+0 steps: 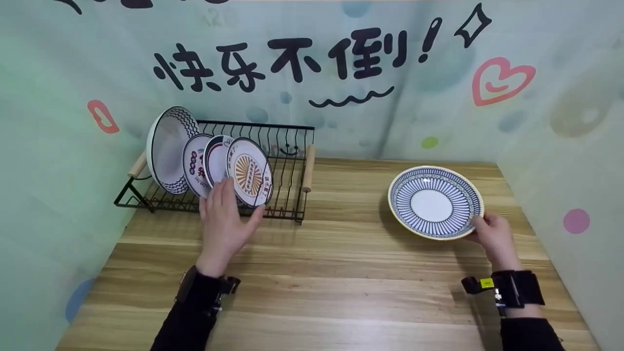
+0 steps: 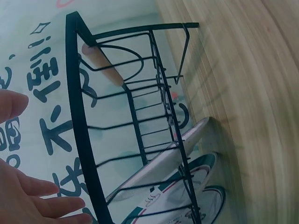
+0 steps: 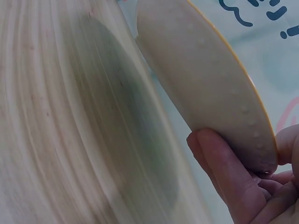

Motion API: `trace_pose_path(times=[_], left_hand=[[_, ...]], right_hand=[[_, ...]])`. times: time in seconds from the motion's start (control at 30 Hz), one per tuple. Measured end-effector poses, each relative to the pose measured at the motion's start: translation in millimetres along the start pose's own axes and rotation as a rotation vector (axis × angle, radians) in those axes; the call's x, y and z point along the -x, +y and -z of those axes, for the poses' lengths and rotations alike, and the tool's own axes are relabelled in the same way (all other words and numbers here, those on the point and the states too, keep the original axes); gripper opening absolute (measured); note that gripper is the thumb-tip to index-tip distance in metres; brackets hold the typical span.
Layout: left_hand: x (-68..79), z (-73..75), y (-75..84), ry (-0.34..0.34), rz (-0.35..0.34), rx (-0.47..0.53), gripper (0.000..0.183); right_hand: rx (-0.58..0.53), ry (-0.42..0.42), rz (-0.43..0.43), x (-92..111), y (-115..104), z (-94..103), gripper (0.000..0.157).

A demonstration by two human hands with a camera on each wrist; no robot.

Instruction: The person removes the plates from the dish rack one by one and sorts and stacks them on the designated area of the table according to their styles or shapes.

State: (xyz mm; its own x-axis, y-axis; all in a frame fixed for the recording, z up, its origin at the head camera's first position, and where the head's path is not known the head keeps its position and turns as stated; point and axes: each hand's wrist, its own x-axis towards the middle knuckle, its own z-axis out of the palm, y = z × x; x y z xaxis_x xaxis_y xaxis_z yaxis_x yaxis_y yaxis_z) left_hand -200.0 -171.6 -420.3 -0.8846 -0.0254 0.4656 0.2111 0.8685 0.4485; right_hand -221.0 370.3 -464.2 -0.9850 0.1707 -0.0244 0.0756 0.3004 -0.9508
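Observation:
My right hand (image 1: 486,229) pinches the near rim of a blue-striped plate (image 1: 435,201) with a white centre and holds it tilted just above the wooden table (image 1: 341,258). The right wrist view shows the plate's pale underside (image 3: 201,84), with my fingers (image 3: 224,177) under its edge. My left hand (image 1: 232,205) is open with straight fingers, right in front of an orange-patterned plate (image 1: 249,171) standing in a black wire dish rack (image 1: 287,146). I cannot tell whether it touches the plate. In the left wrist view the hand (image 2: 32,200) lies beside the rack wires (image 2: 135,116).
Three more plates stand in the rack's left part, the largest (image 1: 168,146) with a zigzag rim at the far left. The rack's right slots hold nothing. Printed walls close in the table at the back and on both sides.

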Motion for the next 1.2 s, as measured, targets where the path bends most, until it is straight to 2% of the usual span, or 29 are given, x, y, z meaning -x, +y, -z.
trace_pose_path(times=[0.5,0.87,1.2], left_hand=[[3.6,17.2,-18.0,0.038,0.037,-0.011,0.089],[2.6,25.4,-27.9,0.075,0.044,-0.010,0.088],[0.0,34.7,-32.5,0.107,0.042,-0.026,0.087]], right_hand=[[0.104,0.031,-0.117,-6,10,18.9,0.055],[0.140,0.044,-0.131,-7,18,26.3,0.052],[0.282,0.075,-0.149,-10,21,29.4,0.043]])
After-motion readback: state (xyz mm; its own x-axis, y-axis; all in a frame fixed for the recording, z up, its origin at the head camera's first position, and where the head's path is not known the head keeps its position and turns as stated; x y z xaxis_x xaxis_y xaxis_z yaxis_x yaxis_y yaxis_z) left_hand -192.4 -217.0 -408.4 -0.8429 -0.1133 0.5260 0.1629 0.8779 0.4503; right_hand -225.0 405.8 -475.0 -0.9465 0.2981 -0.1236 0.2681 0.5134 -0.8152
